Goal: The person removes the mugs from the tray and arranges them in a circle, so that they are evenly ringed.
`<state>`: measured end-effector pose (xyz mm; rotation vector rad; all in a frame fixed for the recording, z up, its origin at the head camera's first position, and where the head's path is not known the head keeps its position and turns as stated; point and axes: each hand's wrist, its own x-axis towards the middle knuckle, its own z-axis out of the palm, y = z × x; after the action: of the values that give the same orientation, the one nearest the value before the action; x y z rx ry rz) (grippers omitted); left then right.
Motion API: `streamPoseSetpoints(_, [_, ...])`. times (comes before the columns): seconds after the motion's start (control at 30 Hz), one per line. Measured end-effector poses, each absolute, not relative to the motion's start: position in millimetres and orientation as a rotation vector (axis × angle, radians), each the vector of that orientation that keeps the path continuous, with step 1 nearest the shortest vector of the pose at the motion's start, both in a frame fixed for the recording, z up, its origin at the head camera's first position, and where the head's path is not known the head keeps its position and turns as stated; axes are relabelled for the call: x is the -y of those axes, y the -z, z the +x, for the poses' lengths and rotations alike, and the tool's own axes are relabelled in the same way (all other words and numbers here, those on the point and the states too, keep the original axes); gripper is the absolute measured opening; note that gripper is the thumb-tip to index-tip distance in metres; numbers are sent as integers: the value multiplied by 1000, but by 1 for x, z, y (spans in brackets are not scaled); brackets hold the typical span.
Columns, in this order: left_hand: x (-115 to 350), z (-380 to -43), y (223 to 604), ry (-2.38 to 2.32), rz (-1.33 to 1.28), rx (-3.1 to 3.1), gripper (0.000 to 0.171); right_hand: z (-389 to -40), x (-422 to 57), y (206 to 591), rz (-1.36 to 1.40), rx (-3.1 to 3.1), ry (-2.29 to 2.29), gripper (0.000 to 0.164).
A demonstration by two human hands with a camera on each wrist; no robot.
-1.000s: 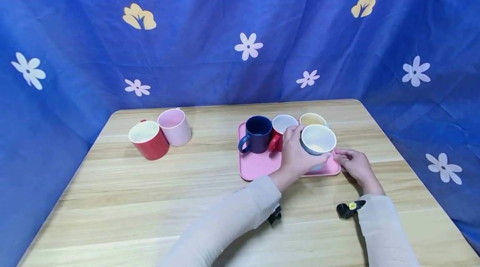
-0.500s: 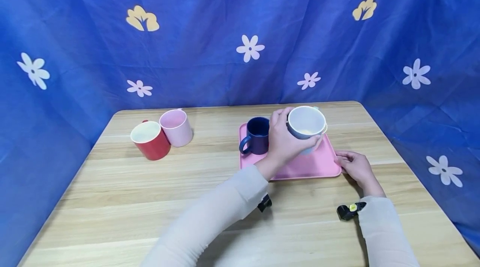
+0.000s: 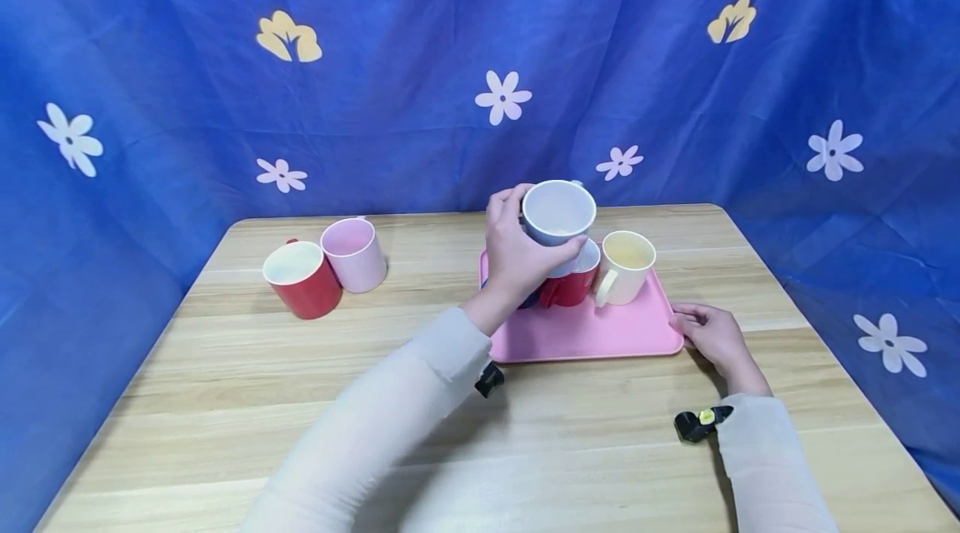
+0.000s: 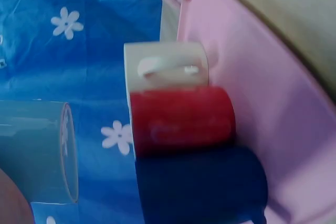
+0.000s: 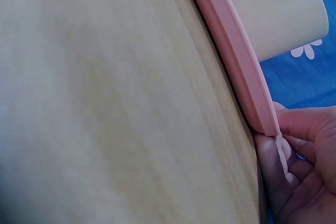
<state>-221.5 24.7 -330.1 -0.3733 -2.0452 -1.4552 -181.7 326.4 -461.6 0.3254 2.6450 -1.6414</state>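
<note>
A light blue mug (image 3: 558,215) with a pale inside is gripped by my left hand (image 3: 516,260), raised above the pink tray (image 3: 600,336). In the left wrist view the mug's base (image 4: 69,153) is apart from the mugs standing below. Along the tray's back stand a dark blue mug (image 4: 199,187), a red mug (image 3: 576,286) and a cream mug (image 3: 627,268). My left hand and the held mug hide most of the dark blue one in the head view. My right hand (image 3: 718,341) pinches the tray's right edge, thumb above and fingers beneath in the right wrist view.
On the table's left stand a red mug (image 3: 306,290) with a white inside and a pink mug (image 3: 356,255), side by side. A blue flowered curtain (image 3: 405,100) hangs behind the wooden table (image 3: 247,400).
My left hand has lifted the light blue mug from the tray's front right and carried it left and back, over the other mugs. My right hand stays at the tray's edge.
</note>
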Motion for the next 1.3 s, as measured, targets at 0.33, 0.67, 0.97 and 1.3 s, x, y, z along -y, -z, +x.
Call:
streamPoseSetpoints(0.33, [15,-232,330,1412,-315,1999,74,-181,-328,460,295,-2649,1622,41])
streamPoseSetpoints(0.67, [52,-241,343,1411,-191,1996,75,-182,-328,462,298,-2654,1636,39])
streamPoseSetpoints(0.97, [81,-248,364,1331,-26,2039,72,-182,-326,461,301,-2656,1622,39])
streamPoseSetpoints(1.3, [97,-250,389,1336,170,2060,75,-181,-327,460,283,-2659,1627,40])
